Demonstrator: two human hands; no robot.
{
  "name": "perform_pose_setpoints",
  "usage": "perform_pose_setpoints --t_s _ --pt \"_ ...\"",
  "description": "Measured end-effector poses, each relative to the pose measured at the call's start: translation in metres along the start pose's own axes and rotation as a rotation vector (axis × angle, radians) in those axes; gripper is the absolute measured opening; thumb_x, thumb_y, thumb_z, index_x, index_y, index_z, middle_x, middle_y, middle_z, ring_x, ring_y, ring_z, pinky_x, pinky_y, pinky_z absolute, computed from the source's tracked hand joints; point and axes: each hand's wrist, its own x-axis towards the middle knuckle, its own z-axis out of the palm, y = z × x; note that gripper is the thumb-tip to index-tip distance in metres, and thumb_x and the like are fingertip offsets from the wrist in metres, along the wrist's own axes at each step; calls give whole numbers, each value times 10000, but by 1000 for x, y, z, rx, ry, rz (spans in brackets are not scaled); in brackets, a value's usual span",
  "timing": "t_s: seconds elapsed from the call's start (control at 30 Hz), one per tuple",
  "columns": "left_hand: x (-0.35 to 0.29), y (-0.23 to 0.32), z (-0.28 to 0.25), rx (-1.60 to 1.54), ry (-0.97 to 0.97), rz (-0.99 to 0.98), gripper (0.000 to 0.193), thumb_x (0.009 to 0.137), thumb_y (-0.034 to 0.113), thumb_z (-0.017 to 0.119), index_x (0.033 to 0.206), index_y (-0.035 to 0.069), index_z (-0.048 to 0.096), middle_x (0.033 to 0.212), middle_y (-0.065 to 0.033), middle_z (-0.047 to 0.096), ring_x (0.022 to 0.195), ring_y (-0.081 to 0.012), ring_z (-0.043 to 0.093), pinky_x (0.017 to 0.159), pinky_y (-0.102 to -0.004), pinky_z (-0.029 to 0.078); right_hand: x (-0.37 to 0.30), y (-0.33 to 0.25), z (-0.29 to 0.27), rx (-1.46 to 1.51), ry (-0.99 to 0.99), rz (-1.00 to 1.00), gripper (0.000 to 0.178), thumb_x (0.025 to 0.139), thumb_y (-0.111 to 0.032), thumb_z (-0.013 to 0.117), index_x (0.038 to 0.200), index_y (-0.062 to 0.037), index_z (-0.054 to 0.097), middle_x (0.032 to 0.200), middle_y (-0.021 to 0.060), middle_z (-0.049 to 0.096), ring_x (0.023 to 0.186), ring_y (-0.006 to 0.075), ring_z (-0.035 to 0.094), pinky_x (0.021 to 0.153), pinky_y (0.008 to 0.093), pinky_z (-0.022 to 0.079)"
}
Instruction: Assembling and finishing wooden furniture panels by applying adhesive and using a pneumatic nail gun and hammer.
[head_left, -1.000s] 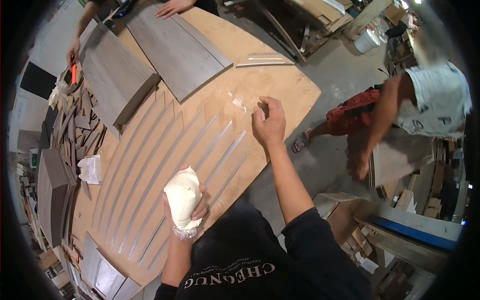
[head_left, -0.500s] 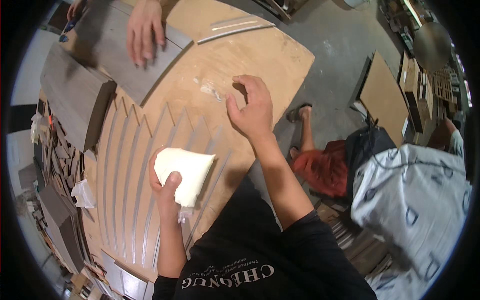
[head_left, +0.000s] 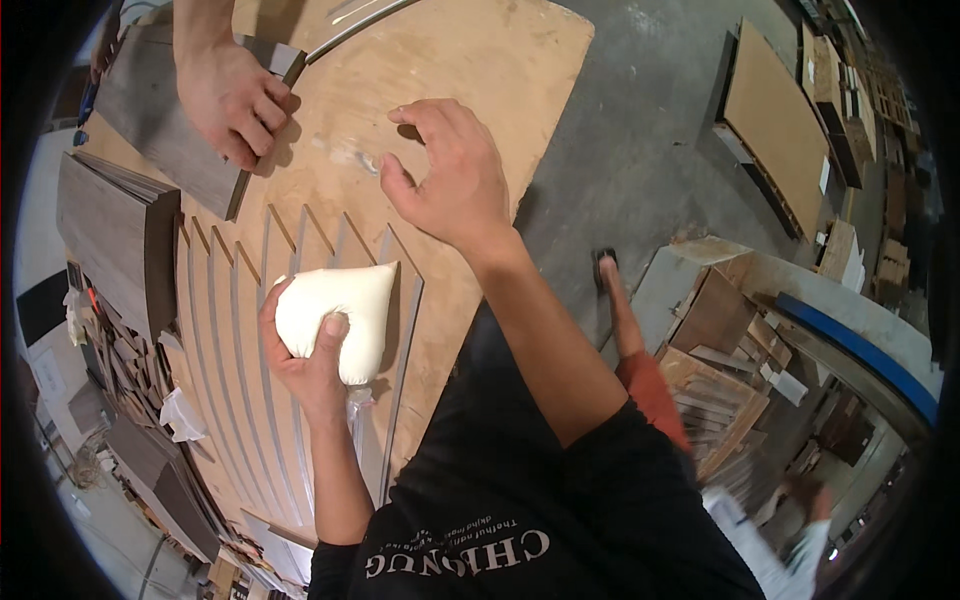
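My left hand (head_left: 308,358) grips a soft plastic bag (head_left: 350,305) full of cream-coloured paste, thumb pressed into its near side. The bag's clear, twisted end hangs below, by my wrist. Under it, several thin grey strips (head_left: 243,335) lie side by side on the wooden table. My right hand (head_left: 455,180) hovers over the table's right part, holding nothing, with thumb and fingers apart and curved. Beside its thumb is a whitish smear (head_left: 366,160) on the tabletop. At the upper left, a co-worker's hand (head_left: 235,105) rests on the edge of a grey-brown board (head_left: 165,115).
A stack of grey-brown boards (head_left: 115,235) stands at the table's (head_left: 510,60) left edge. Scrap pieces and more boards (head_left: 160,480) lie beyond it. On the right, a person's leg (head_left: 625,320) shows near a wood-filled bin (head_left: 715,400); a large panel (head_left: 775,125) lies farther off.
The co-worker's hand has shifted to the board's right edge and turned. The person at right with the white wrapped bundle has moved down and mostly out of view. My hands keep their poses.
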Motion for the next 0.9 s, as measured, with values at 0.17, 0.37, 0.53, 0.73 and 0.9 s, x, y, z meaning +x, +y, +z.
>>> perform_pose_setpoints --t_s 0.17,0.37,0.53,0.73,0.9 --pt "0 0 0 85 10 16 496 708 114 719 1149 7 519 1055 -96 567 960 -173 566 851 -309 469 -1 1 2 0 1 10 299 673 -103 673 958 -52 595 906 88 602 787 228 614 712 345 481" --pt "-4 -2 -2 128 12 81 469 717 78 733 1135 9 533 1045 -91 570 952 -165 569 844 -306 474 0 -4 1 39 -18 55 303 669 -160 671 939 -49 593 920 107 575 884 286 558 805 380 446" --pt "-12 -1 -6 181 40 207 448 743 83 726 1140 11 532 1032 -91 575 934 -169 576 829 -295 478 0 -8 -3 44 -23 39 292 686 -167 670 945 -50 599 911 99 586 882 270 564 800 376 450" --pt "-46 -2 -31 -343 80 -206 452 898 351 531 1169 -11 510 1038 -116 594 928 -201 602 785 -300 502 -29 -35 -41 549 -176 329 243 779 -158 660 963 -4 623 869 118 645 784 189 632 704 301 503" --pt "-81 0 -39 -530 16 -325 529 954 428 364 1216 -19 471 1067 -151 591 928 -225 609 739 -337 519 -75 -108 -88 759 -363 191 235 764 -108 655 977 -11 645 804 113 646 733 165 638 699 275 513"
